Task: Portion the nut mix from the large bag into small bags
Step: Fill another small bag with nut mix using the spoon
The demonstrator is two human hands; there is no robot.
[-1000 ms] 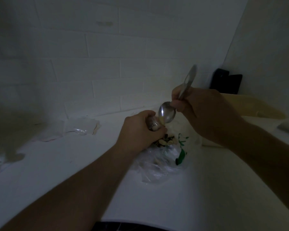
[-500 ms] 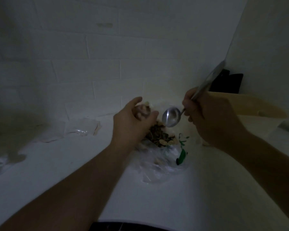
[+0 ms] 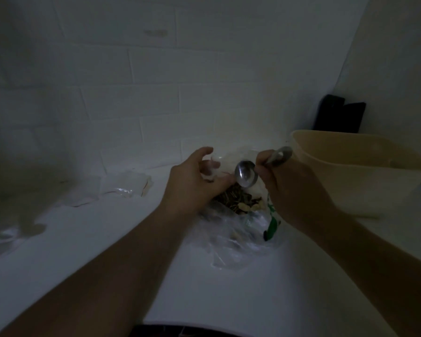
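The large clear bag [image 3: 231,237] with green print lies open on the white counter, and brown and pale nut mix [image 3: 238,203] shows at its mouth. My left hand [image 3: 192,183] holds a small clear bag [image 3: 210,169] just above the mix, thumb raised and fingers curled around it. My right hand [image 3: 292,190] grips the handle of a metal spoon [image 3: 246,176]. The spoon's bowl hangs over the mix, right beside the small bag, and looks empty.
A beige plastic tub [image 3: 360,171] stands at the right, close to my right hand. Several empty small clear bags [image 3: 124,186] lie on the counter at the left. A dark object [image 3: 338,115] leans in the back corner. White brick wall runs behind.
My left hand lifted the small bag and its fingers loosened around it. My right hand swung the spoon handle from upright down to the right, and the bowl lowered toward the mix.
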